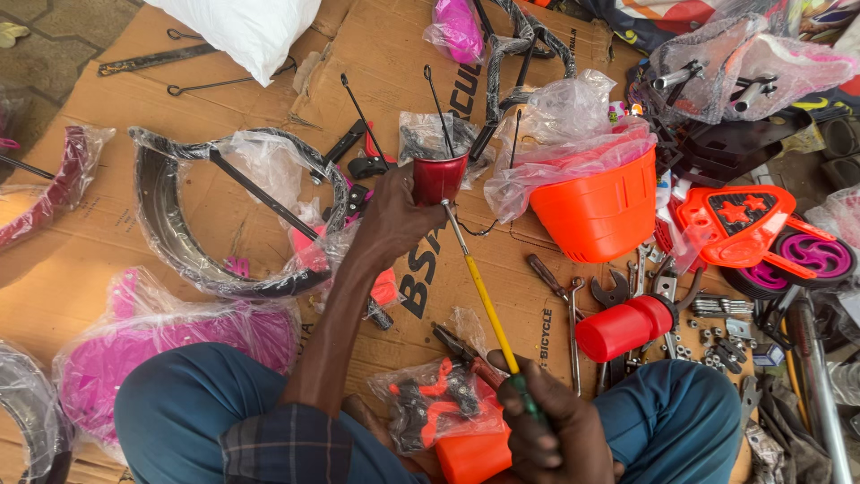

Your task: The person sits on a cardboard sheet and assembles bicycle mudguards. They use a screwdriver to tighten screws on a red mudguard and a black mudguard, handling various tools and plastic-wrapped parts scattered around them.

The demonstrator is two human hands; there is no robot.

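While the left hand (391, 218) grips a red cup (439, 177), the right hand (555, 428) clenches a screwdriver (488, 309) amid crowding parts

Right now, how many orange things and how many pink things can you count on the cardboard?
Orange: 2, the basket and the star guard.
Pink: 3, the wheel, the bagged seat, the bagged panel.
Total: 5.
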